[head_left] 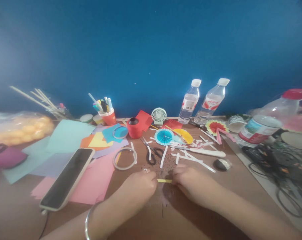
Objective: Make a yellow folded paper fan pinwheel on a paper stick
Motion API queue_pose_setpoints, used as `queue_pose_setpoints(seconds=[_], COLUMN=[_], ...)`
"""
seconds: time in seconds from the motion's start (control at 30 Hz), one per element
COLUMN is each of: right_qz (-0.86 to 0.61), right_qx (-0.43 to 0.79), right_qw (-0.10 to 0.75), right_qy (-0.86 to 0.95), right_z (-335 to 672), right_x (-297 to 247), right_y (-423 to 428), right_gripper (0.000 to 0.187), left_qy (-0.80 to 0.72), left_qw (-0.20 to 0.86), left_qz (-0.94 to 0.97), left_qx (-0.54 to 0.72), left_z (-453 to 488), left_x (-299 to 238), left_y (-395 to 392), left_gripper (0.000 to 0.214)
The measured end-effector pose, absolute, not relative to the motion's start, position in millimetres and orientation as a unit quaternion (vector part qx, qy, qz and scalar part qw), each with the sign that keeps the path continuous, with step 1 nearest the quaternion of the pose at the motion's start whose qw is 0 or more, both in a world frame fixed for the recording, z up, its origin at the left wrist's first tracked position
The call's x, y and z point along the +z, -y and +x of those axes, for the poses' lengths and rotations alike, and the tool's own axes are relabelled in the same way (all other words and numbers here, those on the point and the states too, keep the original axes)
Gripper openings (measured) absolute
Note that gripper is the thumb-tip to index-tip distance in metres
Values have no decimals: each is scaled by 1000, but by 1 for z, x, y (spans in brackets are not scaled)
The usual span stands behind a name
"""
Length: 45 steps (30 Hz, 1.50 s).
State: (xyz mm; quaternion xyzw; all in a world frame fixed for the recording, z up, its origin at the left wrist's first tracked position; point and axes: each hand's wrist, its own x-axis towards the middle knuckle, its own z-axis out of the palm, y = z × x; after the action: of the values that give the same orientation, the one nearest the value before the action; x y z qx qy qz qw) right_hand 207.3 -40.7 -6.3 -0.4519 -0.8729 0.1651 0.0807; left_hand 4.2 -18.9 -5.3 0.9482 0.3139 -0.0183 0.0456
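Observation:
A narrow yellow paper strip (164,181) stretches between my two hands, low over the brown table. My left hand (143,182), with a ring on one finger, is closed on the strip's left end. At the other end, my right hand (184,180) pinches it with bent fingers. Just beyond my hands lie black-handled scissors (151,155) and several white paper strips (163,156). A roll of tape (125,159) rests flat near my left hand. Past my right hand are a white-handled craft knife (208,152) and a small dark object (222,164).
On the left, a phone (67,180) lies on coloured paper sheets (93,186). Folded paper fans (164,136), a small fan (159,116), a pen cup (108,116) and two water bottles (189,103) stand or lie toward the blue wall. Dark cables (261,163) and a larger bottle (262,125) crowd the right.

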Motion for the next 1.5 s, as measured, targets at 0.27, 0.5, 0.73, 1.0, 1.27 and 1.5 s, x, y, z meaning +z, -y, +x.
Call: queue_pose_setpoints(seconds=[0.27,0.5,0.73,1.0,1.27,1.5], right_qz=[-445,-480,-512,-590,-489,-445], right_qx=[2,1,114,280,580,619], right_qw=[73,-3,157,348,504,530], right_qy=[893,877,837,672,413,373], right_z=[197,202,196,191,172,170], right_x=[-13,-8,-13,-27,-23,-27], right_y=[50,53,41,38,39,32], right_gripper=[12,15,7,12,29,28], left_qy=[-326,-336,-367,-434,-469,-435], left_qw=[9,-13,68,233,266,409], left_qz=[945,936,928,853,790,729], left_qx=[-37,-106,2,174,290,335], left_z=[13,4,9,11,31,33], left_x=[-10,1,-2,-2,2,-2], left_y=[38,37,14,12,28,21], left_gripper=[23,18,16,16,20,11])
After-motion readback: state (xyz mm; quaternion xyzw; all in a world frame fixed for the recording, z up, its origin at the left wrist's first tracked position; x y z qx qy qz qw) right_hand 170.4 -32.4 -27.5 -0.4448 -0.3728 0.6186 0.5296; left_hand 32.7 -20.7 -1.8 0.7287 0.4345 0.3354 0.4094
